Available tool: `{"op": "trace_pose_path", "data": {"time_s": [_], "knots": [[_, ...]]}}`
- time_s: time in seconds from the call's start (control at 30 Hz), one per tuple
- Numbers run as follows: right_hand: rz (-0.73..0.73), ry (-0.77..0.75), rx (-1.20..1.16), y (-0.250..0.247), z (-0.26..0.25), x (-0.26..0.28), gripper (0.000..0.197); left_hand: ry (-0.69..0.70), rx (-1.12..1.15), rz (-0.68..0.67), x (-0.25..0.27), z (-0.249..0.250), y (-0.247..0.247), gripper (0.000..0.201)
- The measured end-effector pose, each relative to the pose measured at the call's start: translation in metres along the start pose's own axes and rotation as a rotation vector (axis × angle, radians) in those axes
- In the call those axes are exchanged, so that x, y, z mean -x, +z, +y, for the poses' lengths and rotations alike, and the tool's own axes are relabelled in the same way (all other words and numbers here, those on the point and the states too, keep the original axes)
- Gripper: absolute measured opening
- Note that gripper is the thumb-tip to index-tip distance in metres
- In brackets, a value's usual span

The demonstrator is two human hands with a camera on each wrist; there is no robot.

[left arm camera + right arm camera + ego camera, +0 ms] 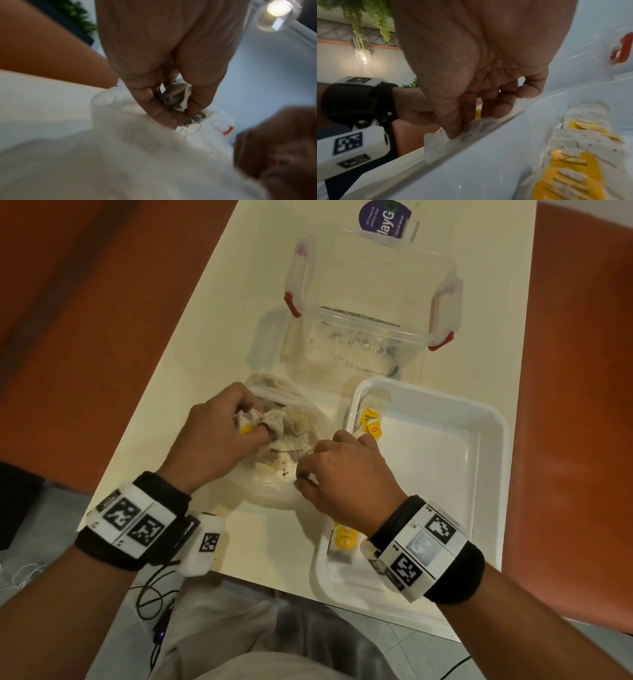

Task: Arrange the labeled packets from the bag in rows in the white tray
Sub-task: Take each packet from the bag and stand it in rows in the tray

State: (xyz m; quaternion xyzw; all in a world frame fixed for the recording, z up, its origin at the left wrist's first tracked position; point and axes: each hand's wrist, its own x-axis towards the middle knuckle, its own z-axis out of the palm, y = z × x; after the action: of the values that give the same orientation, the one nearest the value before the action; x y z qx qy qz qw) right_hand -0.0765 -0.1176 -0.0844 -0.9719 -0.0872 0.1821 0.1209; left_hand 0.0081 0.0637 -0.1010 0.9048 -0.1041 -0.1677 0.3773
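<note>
Pinching crumpled packet (pixel 270 422) in bag (pixel 274 494) with my left hand (pixel 219 440); my right hand (pixel 342 474) grips bag edge. White tray (pixel 479 419): few packets along 9 o'clock wall, most still bagged.

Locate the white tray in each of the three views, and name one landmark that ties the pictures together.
Head: the white tray fills the lower right, on the table, right of the bag.
Left wrist: not clearly in it; the pale blur at right is too soft to tell.
Right wrist: its rim and floor run across the lower right, with yellow-labeled packets inside.
Shared landmark: the clear container's red latch.
</note>
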Motion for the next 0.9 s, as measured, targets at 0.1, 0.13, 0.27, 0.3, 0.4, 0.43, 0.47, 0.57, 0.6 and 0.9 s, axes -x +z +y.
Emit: {"op": "trace_pose_path", "data": {"time_s": [0.1, 0.13, 0.27, 0.3, 0.4, 0.43, 0.47, 0.57, 0.6, 0.9], "knots": [[0.012, 0.016, -0.080, -0.001, 0.003, -0.001, 0.028, -0.195, 0.596, -0.100, 0.006, 0.005, -0.006, 0.020], [0.032, 0.019, -0.122, -0.002, 0.004, -0.001, 0.027, -0.260, 0.768, -0.161, 0.008, 0.007, -0.006, 0.022], [0.194, 0.060, -0.386, -0.009, 0.007, 0.002, 0.022, -0.398, 1.103, -0.301, 0.019, 0.011, -0.003, 0.035], [0.223, 0.084, -0.466, -0.012, 0.008, 0.002, 0.022, -0.423, 1.133, -0.312, 0.021, 0.012, -0.002, 0.037], [0.262, 0.138, -0.644, -0.020, 0.007, 0.001, 0.030, -0.487, 1.209, -0.325, 0.025, 0.014, 0.002, 0.034], [0.254, 0.159, -0.692, -0.021, 0.007, 0.001, 0.033, -0.496, 1.230, -0.335, 0.026, 0.015, 0.003, 0.033], [0.244, 0.184, -0.743, -0.022, 0.006, -0.001, 0.035, -0.495, 1.242, -0.351, 0.027, 0.015, 0.003, 0.031], [0.257, 0.239, -0.874, -0.021, 0.005, -0.005, 0.031, -0.448, 1.251, -0.410, 0.029, 0.015, 0.005, 0.030], [0.280, 0.245, -0.896, -0.020, 0.006, -0.005, 0.025, -0.439, 1.262, -0.420, 0.029, 0.015, 0.005, 0.031], [0.323, 0.269, -1.178, -0.029, 0.020, 0.004, 0.004, -0.285, 1.494, -0.696, 0.028, 0.003, 0.006, 0.076]]}}
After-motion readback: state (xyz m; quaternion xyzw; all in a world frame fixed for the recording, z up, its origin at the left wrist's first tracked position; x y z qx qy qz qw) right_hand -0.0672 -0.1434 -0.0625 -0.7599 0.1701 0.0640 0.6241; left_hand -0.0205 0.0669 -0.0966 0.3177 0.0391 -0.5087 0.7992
